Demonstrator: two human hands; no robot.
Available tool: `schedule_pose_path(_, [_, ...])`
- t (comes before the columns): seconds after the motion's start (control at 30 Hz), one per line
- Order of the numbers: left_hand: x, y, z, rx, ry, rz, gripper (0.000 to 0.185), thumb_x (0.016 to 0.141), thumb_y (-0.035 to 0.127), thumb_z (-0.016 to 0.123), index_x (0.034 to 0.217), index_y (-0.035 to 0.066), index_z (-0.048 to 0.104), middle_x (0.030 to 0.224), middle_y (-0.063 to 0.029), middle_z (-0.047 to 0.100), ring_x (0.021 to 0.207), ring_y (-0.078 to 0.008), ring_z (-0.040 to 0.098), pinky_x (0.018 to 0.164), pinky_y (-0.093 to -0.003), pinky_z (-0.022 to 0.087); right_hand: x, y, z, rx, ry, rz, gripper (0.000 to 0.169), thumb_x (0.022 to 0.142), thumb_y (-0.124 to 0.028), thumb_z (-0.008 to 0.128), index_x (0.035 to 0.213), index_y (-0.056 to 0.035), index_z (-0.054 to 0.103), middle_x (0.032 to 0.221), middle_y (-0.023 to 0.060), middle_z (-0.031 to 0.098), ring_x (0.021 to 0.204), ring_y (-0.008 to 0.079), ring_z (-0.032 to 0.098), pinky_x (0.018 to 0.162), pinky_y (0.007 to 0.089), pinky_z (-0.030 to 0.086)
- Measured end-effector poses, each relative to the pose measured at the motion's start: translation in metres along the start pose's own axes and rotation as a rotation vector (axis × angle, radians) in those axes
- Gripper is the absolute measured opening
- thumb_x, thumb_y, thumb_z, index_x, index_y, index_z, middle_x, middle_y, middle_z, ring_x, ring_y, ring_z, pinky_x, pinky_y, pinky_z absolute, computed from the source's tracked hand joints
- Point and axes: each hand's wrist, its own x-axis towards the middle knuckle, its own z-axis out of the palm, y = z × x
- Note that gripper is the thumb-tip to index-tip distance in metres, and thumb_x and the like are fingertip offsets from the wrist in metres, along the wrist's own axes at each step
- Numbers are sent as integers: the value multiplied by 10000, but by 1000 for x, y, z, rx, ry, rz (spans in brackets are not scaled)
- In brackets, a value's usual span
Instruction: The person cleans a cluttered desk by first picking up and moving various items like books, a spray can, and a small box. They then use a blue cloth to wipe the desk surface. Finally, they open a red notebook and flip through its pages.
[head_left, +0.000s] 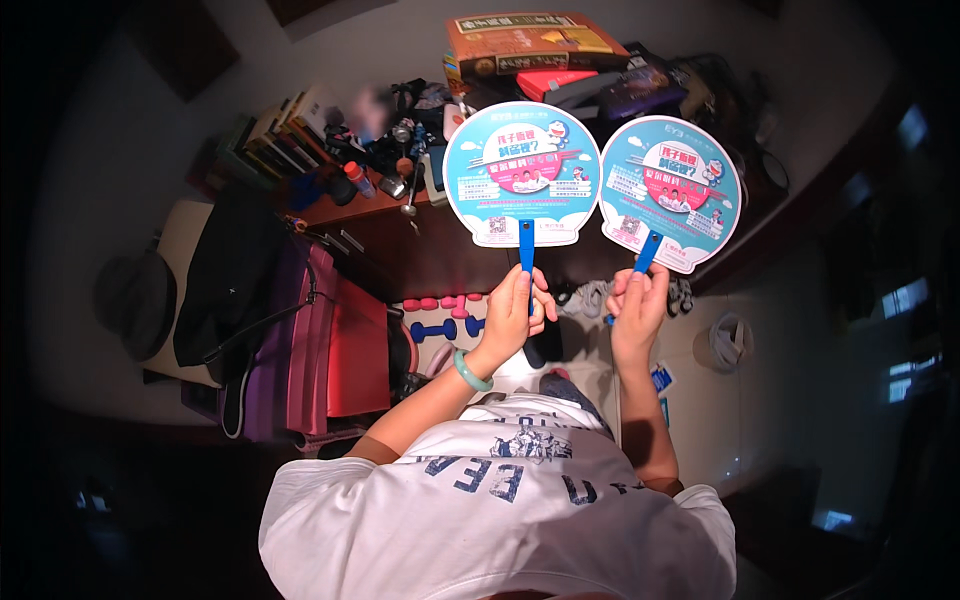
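Note:
My left hand (516, 307) grips the blue plastic handle of a round hand fan (523, 169), held nearly upright. In my right hand (636, 304) is the blue handle of a second, matching hand fan (671, 187), tilted to the right. Both fans have a teal printed face with cartoon pictures, white clouds and writing. Their rims meet or slightly overlap near the middle; I cannot tell whether they touch. Behind them stands a dark wooden cabinet (405, 259), partly hidden by the fans. A pale green bangle (471, 373) circles my left wrist.
The cabinet top carries a row of books (281, 135), an orange-capped bottle (358, 180) and an orange box (536, 46). Blue dumbbells (433, 331) and pink dumbbells (420, 304) lie on the tiled floor. Red and purple storage boxes (358, 349) stand left; a waste bin (724, 343) stands right.

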Motion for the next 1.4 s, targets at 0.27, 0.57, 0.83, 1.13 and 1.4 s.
schedule_pose_path(0.27, [-47, -50, -7, -86, -131, -217, 263, 1077, 290, 325, 1047, 60, 449, 680, -52, 528, 490, -46, 302, 447, -187, 277, -108, 24, -65, -100, 331, 172, 179, 1031, -78, 381, 1208, -57, 375, 808, 43, 479, 621, 56, 384, 506, 197, 307])
schedule_pose_path(0.57, [-80, -86, 18, -96, -218, -303, 260, 1077, 253, 330, 1086, 38, 476, 692, -37, 507, 524, -49, 338, 467, -197, 314, -160, 27, -67, -163, 394, 168, 198, 1039, -101, 391, 1230, -53, 371, 849, 38, 495, 630, 55, 387, 512, 193, 317])
schedule_pose_path(0.83, [-101, -114, 50, 235, -118, -264, 423, 1021, 87, 431, 1443, 85, 451, 916, -61, 538, 749, -102, 513, 650, -239, 468, -151, 54, -61, -445, 135, 104, 320, 1012, -105, 444, 1308, 13, 410, 1089, 129, 602, 954, 180, 595, 833, 294, 482])
schedule_pose_path(1.13, [-98, -118, 101, 839, -47, 177, 446, 850, 25, 621, 1289, -10, 546, 1061, -154, 517, 956, -310, 554, 876, -351, 466, -109, 73, -116, -69, -41, 388, 175, 1015, -122, 481, 1151, -20, 437, 1055, 97, 627, 1025, 148, 586, 894, 290, 471])
schedule_pose_path(1.4, [-81, -119, 108, 862, 191, 79, 506, 805, 126, 693, 1272, 34, 522, 1093, -174, 489, 1061, -336, 492, 943, -394, 409, -81, 65, -171, 153, -210, 587, 181, 1026, -137, 420, 1166, -37, 476, 837, 12, 545, 669, 76, 471, 603, 214, 402])
